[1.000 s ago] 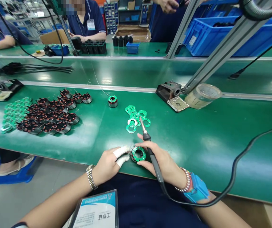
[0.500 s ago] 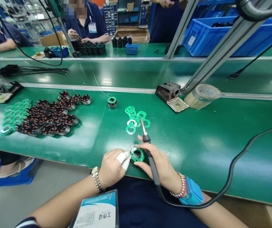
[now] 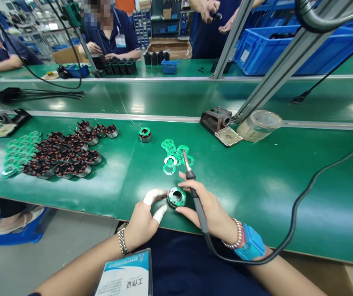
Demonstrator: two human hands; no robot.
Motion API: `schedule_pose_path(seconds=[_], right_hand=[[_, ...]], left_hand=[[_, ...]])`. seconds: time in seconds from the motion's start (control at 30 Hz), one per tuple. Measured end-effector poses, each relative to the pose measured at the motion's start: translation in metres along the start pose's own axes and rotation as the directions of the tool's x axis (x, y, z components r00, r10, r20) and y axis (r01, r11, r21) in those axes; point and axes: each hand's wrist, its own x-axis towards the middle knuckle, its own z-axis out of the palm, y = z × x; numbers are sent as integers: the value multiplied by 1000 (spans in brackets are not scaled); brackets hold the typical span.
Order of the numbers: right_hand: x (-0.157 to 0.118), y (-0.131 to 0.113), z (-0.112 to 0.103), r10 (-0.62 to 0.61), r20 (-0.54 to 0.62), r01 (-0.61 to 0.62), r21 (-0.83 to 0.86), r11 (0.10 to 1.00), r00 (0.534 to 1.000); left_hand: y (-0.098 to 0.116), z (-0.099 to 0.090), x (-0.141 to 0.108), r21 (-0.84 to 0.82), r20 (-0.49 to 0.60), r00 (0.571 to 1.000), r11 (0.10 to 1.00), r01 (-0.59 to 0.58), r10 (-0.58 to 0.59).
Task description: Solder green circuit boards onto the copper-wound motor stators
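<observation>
A green bench spans the frame, a blue crate at upper right and wound cores massed at left. At lower center, the right hand grips a soldering iron; the left hand holds thumb and forefinger apart. Green rings lie near center, above a board-topped core between both hands

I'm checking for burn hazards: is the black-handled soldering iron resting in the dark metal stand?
No, the right hand holds the black-handled soldering iron away from the dark metal stand.
</observation>
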Motion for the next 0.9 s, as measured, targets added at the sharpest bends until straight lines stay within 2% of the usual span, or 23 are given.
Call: schedule_pose_path(seconds=[0.1, 0.23, 0.33, 0.43, 0.53, 0.63, 0.77, 0.9], right_hand=[[-5, -3, -3, -31, 31, 31, -2, 1000, 999], [-5, -2, -7, -66, 69, 66, 9, 998, 995], [-3, 1, -8, -99, 80, 99, 8, 995, 992], [-3, 4, -5, -123, 76, 122, 14, 992, 990], [-5, 3, -2, -112, 53, 111, 16, 994, 992], [-8, -1, 0, -60, 8, 60, -8, 998, 998], [-8, -3, 8, -35, -55, 32, -45, 998, 998], [3, -5, 27, -45, -111, 40, -48, 998, 993]], left_hand=[[-3, -8, 2, 80, 45, 992, 990, -118, 115], [-4, -20, 13, 147, 120, 931, 921, -360, 345], [-3, -24, 21, 201, 112, 905, 882, -425, 411], [-1, -19, 25, 240, 62, 921, 890, -389, 386], [1, -7, 21, 260, -31, 958, 928, -268, 286], [4, 4, 10, 245, -123, 973, 956, -162, 196], [7, 9, -3, 174, -77, 980, 971, -166, 182], [3, 7, 0, 148, -89, 995, 989, -29, 43]])
